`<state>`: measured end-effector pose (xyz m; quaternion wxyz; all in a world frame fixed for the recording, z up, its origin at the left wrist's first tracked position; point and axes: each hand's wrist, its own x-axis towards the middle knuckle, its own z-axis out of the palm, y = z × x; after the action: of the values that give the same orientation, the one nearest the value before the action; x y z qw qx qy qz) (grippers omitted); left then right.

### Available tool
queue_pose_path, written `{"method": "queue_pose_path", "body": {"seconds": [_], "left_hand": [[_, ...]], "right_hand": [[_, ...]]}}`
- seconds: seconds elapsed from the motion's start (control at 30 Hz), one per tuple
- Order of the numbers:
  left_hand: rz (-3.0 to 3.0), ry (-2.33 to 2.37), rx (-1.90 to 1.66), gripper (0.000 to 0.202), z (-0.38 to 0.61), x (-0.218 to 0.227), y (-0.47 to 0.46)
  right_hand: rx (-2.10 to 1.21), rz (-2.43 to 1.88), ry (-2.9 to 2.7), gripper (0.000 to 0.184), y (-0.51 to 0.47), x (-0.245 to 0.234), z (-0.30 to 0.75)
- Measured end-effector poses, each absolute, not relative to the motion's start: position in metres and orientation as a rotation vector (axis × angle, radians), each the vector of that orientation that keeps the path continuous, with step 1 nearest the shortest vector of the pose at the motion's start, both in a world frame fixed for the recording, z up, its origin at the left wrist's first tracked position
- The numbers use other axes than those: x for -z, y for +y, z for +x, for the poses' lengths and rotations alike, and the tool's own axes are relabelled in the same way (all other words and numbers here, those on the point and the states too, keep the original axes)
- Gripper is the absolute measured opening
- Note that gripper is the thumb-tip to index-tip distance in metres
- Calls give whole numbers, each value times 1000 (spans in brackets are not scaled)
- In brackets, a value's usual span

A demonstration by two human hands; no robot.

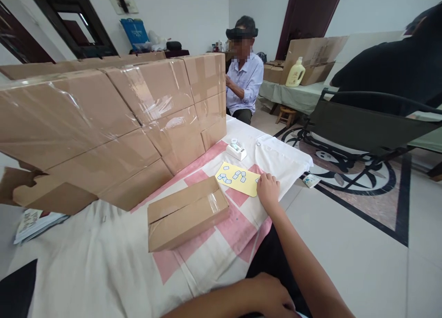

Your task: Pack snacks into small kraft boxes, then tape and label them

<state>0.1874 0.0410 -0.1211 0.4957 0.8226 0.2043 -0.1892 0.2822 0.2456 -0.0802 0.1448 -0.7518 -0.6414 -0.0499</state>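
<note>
A yellow card [250,183] lies flat on the cloth-covered table, with several small white, dark-edged pieces [236,175] scattered over it. My right hand [268,190] rests at the card's right end, fingers curled and fingertips down on it. One small piece shows partly at those fingertips; what else the fingers cover is hidden. Low in the view, my left hand [271,294] lies over my lap with its fingers bent inward, and its palm is out of sight. A closed, long cardboard box [188,214] sits just left of the card.
A wall of taped cardboard boxes [169,110] stands along the table's left. Beyond the card is a small white box [236,150]. A person in a light shirt [247,80] sits at the far end. On the right, another person in black [390,73] sits in a folding chair [369,124].
</note>
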Motion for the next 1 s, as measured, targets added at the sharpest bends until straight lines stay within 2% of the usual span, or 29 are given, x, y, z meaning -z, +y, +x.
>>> {"method": "queue_pose_path", "body": {"seconds": [0.2, 0.6, 1.0], "left_hand": [[1971, 534, 511, 61, 188, 119, 44], [1970, 540, 559, 64, 190, 120, 43], [1947, 570, 570, 62, 190, 109, 47]], "right_hand": [[249, -2062, -1840, 28, 246, 86, 284], [67, -1983, -1845, 24, 247, 87, 287], [49, -1930, -1825, 21, 246, 87, 288]]}}
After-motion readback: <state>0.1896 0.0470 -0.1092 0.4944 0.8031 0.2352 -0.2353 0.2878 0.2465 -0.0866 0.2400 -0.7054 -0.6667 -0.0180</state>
